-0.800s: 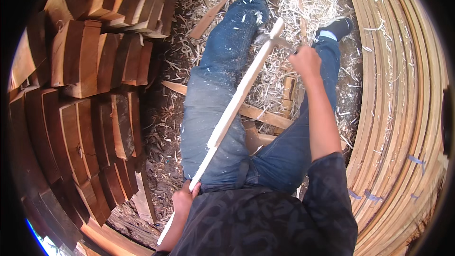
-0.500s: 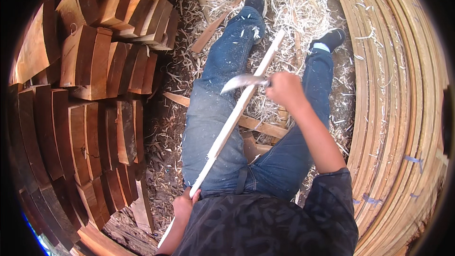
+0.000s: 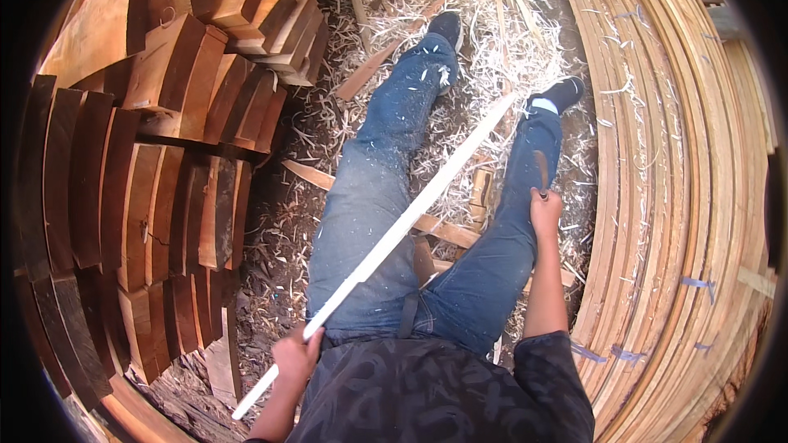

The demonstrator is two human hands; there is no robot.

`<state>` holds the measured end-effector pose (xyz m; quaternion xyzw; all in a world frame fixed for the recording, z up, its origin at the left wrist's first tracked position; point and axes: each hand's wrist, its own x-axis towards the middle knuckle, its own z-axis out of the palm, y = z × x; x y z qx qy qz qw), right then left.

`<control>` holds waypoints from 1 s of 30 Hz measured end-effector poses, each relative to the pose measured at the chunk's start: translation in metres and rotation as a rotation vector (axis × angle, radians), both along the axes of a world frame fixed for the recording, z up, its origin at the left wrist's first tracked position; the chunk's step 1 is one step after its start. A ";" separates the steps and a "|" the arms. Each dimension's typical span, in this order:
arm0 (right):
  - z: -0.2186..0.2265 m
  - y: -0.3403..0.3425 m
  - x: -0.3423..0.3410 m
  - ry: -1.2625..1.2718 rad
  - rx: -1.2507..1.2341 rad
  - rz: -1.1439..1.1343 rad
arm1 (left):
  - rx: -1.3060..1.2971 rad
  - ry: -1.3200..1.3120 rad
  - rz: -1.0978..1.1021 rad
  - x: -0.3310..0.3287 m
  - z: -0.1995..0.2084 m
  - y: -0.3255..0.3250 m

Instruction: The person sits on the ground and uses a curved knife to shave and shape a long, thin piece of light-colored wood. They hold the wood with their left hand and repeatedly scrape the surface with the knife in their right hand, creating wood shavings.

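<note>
Wood shavings (image 3: 460, 0) carpet the floor between stacked blocks (image 3: 156, 156) and bent strips (image 3: 673, 197). Across the lap a pale slat (image 3: 394, 238) runs diagonally; the left hand (image 3: 294, 354) grips its near end to steady it. Right of the slat, the right hand (image 3: 545, 212) clenches a blade (image 3: 542, 171), clear of the knee.

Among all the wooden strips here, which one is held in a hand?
The pale, freshly shaved strip lying diagonally across the lap; the left hand grips its lower end. The curved strips stacked to the right, and the scraps among the shavings, lie untouched.
</note>
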<state>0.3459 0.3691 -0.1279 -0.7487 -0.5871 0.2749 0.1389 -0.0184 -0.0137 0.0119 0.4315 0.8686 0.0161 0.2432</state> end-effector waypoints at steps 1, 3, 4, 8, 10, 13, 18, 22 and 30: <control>0.009 -0.007 -0.006 0.130 -0.029 -0.088 | 0.010 -0.003 0.028 -0.007 0.008 -0.002; 0.025 -0.022 -0.027 0.391 -0.087 -0.259 | 0.051 -0.074 0.065 -0.022 0.019 -0.011; 0.027 -0.032 -0.042 0.203 0.273 -0.028 | 0.056 -0.080 0.068 -0.029 0.021 -0.016; 0.063 -0.067 -0.089 0.206 0.168 0.256 | -0.082 -0.057 0.064 -0.040 0.018 -0.027; 0.076 -0.082 -0.099 0.083 0.167 0.399 | -0.111 -0.051 0.022 -0.042 0.010 -0.028; 0.093 -0.098 -0.100 0.040 0.101 0.385 | -0.103 -0.033 -0.008 -0.044 0.001 -0.030; 0.097 -0.113 -0.093 -0.097 0.130 0.500 | -0.054 -0.099 -0.026 -0.050 -0.017 -0.032; 0.093 -0.097 -0.090 -0.194 0.125 0.445 | -0.078 -0.180 -0.019 -0.053 -0.015 -0.023; 0.074 -0.031 -0.065 -0.286 0.136 -0.032 | -0.134 -0.293 0.050 -0.049 -0.016 -0.018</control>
